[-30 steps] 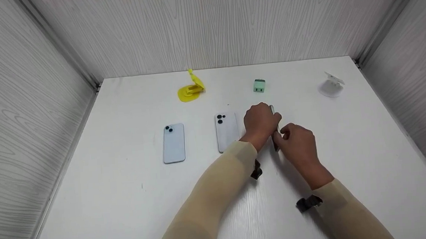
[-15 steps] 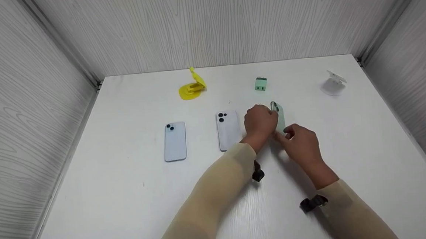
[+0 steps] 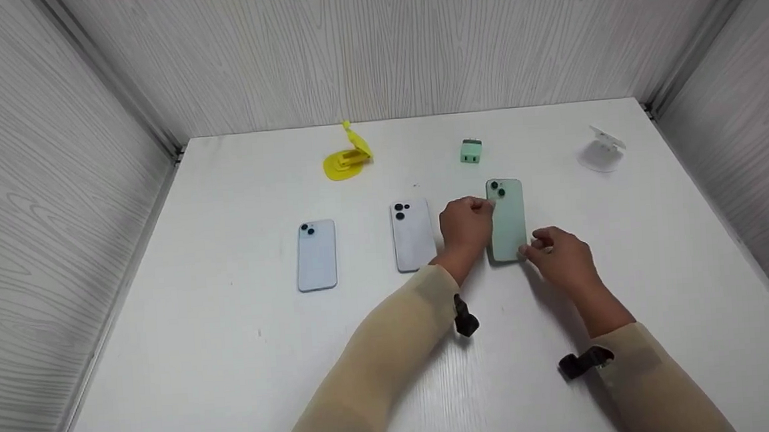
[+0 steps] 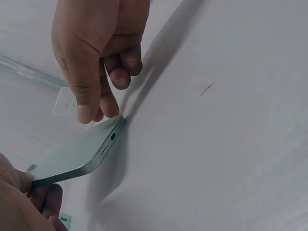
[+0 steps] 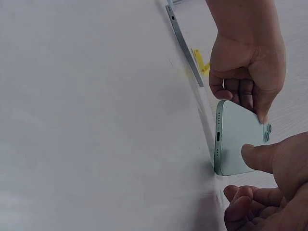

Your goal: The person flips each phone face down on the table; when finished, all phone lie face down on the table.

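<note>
In the head view, a mint-green smartphone has its back with two camera lenses facing up. My left hand pinches its left edge near the lenses. By the lower right corner is my right hand, its thumb at the phone's edge and its fingers loosely bent. The left wrist view shows the phone's port end tilted, with a shadow under it. In the right wrist view, the right thumb overlaps the phone's back while the other fingers are apart from it.
A pale lavender smartphone lies just left of my left hand, and a light blue smartphone farther left. Behind stand a yellow phone stand, a green charger plug and a white stand. Wood-grain panels enclose the white table.
The green phone has turned from edge-on to back facing up, held by the left hand. My right hand has moved right and slightly down, its fingers loosening from the phone.
</note>
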Available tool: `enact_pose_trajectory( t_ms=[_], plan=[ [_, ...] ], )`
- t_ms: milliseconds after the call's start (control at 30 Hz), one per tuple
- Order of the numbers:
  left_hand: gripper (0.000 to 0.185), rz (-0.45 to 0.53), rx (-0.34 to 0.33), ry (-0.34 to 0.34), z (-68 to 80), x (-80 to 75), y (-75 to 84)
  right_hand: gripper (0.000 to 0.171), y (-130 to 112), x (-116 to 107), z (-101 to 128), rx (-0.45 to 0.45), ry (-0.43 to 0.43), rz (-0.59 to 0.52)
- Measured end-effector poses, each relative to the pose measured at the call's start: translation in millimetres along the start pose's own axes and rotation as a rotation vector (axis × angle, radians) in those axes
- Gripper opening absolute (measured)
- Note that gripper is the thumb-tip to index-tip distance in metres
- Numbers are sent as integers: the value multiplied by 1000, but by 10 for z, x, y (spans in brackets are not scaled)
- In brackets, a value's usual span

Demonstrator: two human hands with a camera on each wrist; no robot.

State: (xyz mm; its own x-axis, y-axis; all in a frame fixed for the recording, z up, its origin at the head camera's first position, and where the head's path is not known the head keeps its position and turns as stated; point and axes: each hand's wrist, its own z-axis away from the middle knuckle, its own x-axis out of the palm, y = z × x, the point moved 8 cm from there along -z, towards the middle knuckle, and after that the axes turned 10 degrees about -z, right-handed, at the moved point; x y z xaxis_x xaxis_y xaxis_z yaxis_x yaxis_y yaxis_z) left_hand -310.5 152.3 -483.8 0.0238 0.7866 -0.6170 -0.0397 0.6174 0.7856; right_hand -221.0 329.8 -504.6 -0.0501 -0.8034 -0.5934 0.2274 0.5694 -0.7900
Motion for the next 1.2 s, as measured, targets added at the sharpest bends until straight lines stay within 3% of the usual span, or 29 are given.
enact_pose_trajectory(
  t_ms=[267,467,767,1200],
  plan=[
    [19,-7,4,-14,-2,66,-19,60,12,19,-5,0,-27,-13],
    [19,-23,21,-18,-17,68,-27,52,2,36,-36,9,-26,-6],
    [19,-64,-1,-98,-2,117,-55,44,-21,38,-25,-6,-21,15],
    [31,-170,101,-128,23,157,-32,45,7,73,-51,-11,-42,37]
  ],
)
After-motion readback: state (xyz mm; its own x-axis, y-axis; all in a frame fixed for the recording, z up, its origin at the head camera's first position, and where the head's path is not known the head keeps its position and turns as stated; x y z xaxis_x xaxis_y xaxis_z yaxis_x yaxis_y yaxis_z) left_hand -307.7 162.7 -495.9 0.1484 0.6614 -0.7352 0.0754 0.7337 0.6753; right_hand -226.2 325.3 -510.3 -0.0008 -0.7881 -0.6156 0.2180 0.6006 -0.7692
